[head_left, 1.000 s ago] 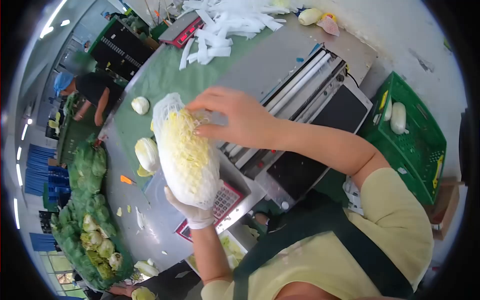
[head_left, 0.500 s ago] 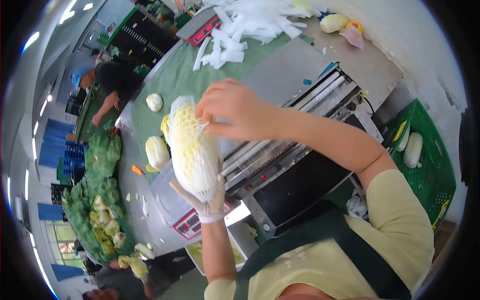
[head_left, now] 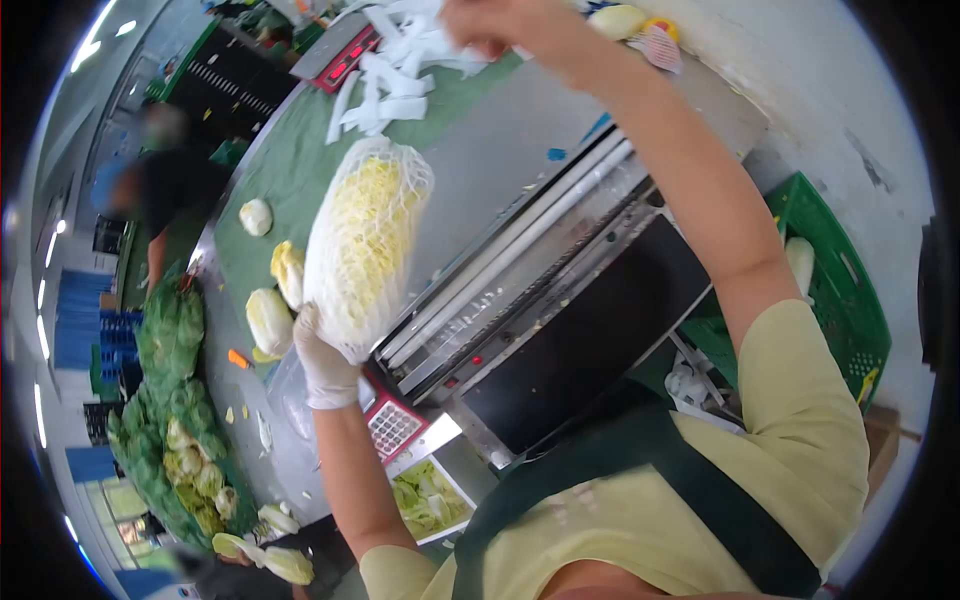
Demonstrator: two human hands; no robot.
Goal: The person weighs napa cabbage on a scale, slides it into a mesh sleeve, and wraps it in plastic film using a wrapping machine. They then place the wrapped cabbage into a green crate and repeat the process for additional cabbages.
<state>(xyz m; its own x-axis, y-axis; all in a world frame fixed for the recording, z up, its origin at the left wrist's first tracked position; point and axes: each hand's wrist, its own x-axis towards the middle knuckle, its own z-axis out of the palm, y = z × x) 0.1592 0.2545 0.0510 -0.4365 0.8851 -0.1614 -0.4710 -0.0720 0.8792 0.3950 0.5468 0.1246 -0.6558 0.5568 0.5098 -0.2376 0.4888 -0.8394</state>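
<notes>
My left hand, in a pale glove, grips the lower end of a napa cabbage. A white foam net sleeve covers the cabbage, its yellow leaves showing through the mesh. It is held tilted above the table. My right hand is bare, raised at the top edge near a pile of white foam nets. Blur and the frame edge hide its fingers. Beside the held cabbage lie a small yellow cabbage, a pale cabbage and a smaller one.
A film wrapping machine stands before me. A red keypad scale and a bin of leaves are near my left forearm. Another red scale sits farther back. Green net sacks, a person and a green crate flank the table.
My right hand has left the cabbage's net and moved up toward the foam nets. My left hand still holds the cabbage, now more fully in view. The view has shifted.
</notes>
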